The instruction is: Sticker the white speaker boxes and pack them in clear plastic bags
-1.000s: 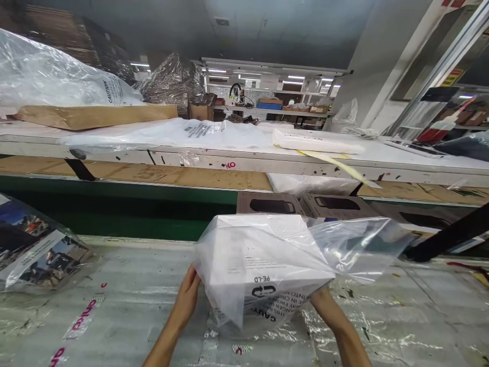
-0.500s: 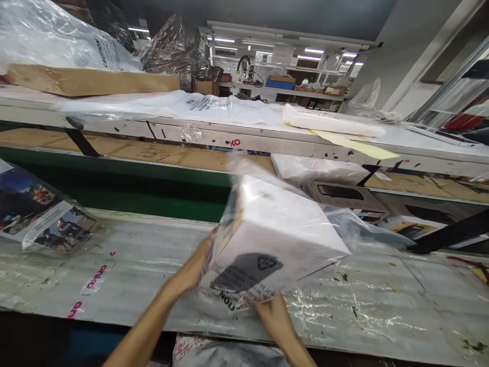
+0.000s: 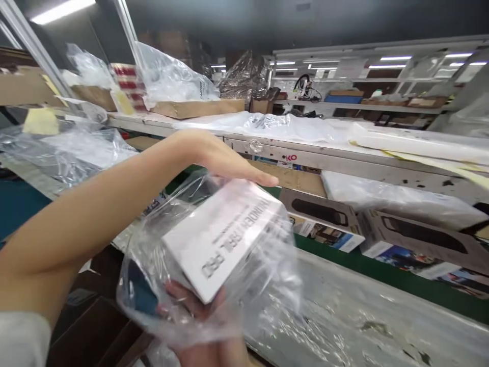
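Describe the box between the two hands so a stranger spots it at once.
Start at the shiny work surface in the foreground and follow it left. Between the left hand above and the right hand below is the box, its white face printed with large lettering. Unlike the printed boxes farther back, it is in a loose clear bag.

Across the white box (image 3: 229, 239) runs dark lettering, blurred at its start, ending in "TRAIL PRO"; a smaller line beside it is too smeared to read. Beyond the white box, the shelf edge (image 3: 324, 162) bears a pink "KO". Farther behind the white box, a clear bag (image 3: 171, 79) reads "CAUTION".
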Available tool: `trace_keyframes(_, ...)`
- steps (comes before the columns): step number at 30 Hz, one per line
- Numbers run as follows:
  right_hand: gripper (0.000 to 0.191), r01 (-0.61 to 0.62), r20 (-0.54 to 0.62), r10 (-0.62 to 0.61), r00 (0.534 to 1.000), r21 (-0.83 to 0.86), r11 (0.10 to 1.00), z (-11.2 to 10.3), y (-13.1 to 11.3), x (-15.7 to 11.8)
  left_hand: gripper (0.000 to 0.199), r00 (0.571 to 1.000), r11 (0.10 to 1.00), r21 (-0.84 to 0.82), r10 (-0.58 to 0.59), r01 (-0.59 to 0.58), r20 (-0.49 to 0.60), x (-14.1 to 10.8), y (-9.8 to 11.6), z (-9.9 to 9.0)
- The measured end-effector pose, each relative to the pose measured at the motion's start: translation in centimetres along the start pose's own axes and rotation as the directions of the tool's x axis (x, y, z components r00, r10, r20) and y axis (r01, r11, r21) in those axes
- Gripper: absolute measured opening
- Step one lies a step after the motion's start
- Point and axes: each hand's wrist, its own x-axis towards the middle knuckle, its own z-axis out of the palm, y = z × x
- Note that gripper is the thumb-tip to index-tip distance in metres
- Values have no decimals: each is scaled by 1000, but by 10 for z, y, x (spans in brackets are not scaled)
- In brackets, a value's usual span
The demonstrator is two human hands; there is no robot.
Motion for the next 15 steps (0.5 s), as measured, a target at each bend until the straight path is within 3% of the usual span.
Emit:
trace_keyframes(2,78,-40,0,40,999,-2,999,4,-20,4,84,968,989,53,125,-140,215,-3,9,4)
trace_keyframes(4,78,-101,44,105,993,-84,991,-2,-46,-4,85,935,967,99,198,-235,293,-14,13,11)
trace_keyframes(6,77,-169,144,218,965,-293,941,-20,-74,-21,93,946,959,117,227,-259,231,-29,6,17)
trace_keyframes(8,64,-63,160,184,970,-566,822,-47,-100,-40,99,976,974,102,193,-203,99,-44,-10,21)
trace_keyframes(9,54,63,127,34,991,-687,724,-61,-111,-47,103,989,985,94,141,-145,51,-51,-19,22)
trace_keyframes(10,45,183,93,-184,978,-807,562,-75,-119,-51,107,997,993,91,75,-78,37,-57,-27,23)
trace_keyframes(12,40,268,161,-540,826,-955,125,-94,-130,-49,117,991,996,90,-32,20,129,-67,-34,28)
trace_keyframes(13,49,259,257,-592,764,-962,-84,-99,-131,-42,122,977,995,87,-58,41,203,-71,-34,33)
trace_keyframes(15,78,288,451,-489,747,-882,-374,-99,-125,-22,130,952,994,86,-89,66,294,-76,-25,44)
